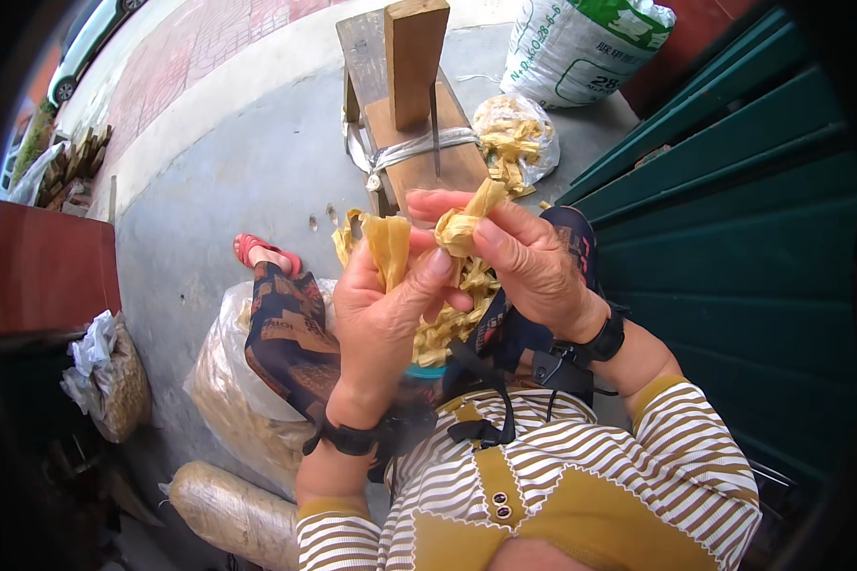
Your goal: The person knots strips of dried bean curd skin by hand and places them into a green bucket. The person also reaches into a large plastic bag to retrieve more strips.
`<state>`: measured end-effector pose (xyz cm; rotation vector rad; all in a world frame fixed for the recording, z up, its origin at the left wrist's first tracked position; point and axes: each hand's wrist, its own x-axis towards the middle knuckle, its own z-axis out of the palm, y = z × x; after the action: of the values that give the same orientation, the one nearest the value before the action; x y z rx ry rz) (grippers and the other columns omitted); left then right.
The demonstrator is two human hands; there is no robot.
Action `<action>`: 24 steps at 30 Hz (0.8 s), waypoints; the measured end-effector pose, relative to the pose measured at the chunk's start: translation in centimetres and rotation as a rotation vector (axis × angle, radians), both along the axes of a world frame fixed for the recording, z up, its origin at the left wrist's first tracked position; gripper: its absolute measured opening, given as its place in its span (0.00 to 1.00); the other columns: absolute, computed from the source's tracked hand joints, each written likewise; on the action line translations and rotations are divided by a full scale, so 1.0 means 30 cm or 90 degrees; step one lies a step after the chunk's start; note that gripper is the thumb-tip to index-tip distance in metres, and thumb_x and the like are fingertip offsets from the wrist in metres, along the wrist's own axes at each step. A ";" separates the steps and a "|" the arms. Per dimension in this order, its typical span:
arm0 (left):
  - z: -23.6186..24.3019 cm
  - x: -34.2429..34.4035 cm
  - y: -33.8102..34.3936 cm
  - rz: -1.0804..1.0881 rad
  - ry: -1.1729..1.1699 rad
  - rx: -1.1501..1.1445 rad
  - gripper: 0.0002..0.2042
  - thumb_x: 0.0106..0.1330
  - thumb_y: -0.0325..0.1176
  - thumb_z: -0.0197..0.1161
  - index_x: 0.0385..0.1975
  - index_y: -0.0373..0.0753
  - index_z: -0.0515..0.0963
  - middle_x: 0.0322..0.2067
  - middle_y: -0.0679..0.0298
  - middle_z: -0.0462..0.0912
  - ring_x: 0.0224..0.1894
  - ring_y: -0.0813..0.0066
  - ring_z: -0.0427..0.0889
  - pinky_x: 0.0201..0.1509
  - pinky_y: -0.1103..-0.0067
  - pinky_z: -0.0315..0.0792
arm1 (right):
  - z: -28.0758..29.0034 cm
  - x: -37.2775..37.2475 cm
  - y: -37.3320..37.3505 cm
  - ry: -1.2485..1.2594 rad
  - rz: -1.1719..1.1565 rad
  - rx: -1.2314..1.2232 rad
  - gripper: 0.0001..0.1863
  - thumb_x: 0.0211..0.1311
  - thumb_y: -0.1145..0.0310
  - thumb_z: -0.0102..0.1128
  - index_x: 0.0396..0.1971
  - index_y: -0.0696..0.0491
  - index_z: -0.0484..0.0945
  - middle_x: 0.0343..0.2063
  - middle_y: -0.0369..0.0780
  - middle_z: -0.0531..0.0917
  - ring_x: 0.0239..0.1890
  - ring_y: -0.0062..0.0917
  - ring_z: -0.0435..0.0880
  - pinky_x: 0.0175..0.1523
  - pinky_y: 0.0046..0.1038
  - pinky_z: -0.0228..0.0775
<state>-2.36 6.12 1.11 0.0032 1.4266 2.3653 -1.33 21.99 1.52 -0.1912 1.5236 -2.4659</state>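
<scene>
A flat yellow strip, like dried husk, is folded into a small knot (459, 231) in front of my chest. My right hand (540, 262) pinches this knot between thumb and fingers, with a short end sticking up. My left hand (376, 309) is closed on a wide yellow strip end (388, 246) that stands up between thumb and fingers. The two hands are close together, and whether both pieces are one strip is hidden. Below them, a heap of plaited yellow strips (433, 338) lies in my lap over a teal rim (425, 371).
Ahead stands a wooden bench (428, 162) with an upright block, a thin metal spike and a white cloth tie. Right of it are a bag of yellow strips (519, 143) and a white-green sack (581, 48). Filled plastic bags (233, 381) sit left; green panels (733, 247) rise right.
</scene>
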 end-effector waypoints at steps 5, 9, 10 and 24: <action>0.013 0.042 -0.074 0.019 0.026 -0.100 0.08 0.65 0.31 0.60 0.40 0.35 0.73 0.27 0.62 0.80 0.20 0.78 0.79 0.22 0.89 0.65 | 0.050 0.050 0.034 -0.029 -0.033 -0.065 0.19 0.66 0.59 0.43 0.45 0.61 0.70 0.37 0.50 0.81 0.44 0.30 0.80 0.56 0.32 0.68; -0.064 0.075 -0.196 -0.028 -0.069 -0.158 0.13 0.64 0.35 0.62 0.42 0.35 0.74 0.18 0.72 0.69 0.15 0.88 0.62 0.18 0.89 0.55 | 0.149 0.121 0.078 0.184 0.261 -0.056 0.16 0.67 0.65 0.41 0.42 0.63 0.69 0.27 0.41 0.75 0.27 0.25 0.75 0.33 0.30 0.69; -0.088 0.094 -0.213 -0.092 -0.036 -0.194 0.17 0.64 0.41 0.61 0.46 0.34 0.73 0.19 0.73 0.68 0.17 0.88 0.61 0.19 0.90 0.53 | 0.172 0.137 0.044 0.299 0.258 -0.104 0.15 0.66 0.66 0.42 0.41 0.63 0.69 0.26 0.43 0.74 0.26 0.30 0.74 0.32 0.31 0.68; -0.186 0.182 -0.239 -0.234 -0.136 -0.211 0.11 0.67 0.37 0.57 0.31 0.34 0.75 0.20 0.65 0.78 0.19 0.82 0.73 0.24 0.88 0.65 | 0.258 0.167 -0.003 0.633 0.263 -0.063 0.11 0.64 0.69 0.48 0.22 0.57 0.69 0.18 0.42 0.71 0.17 0.34 0.73 0.19 0.32 0.65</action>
<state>3.09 -1.06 -4.49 -0.0679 1.5417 1.7643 3.69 21.90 9.27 -1.7497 1.3975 -2.1541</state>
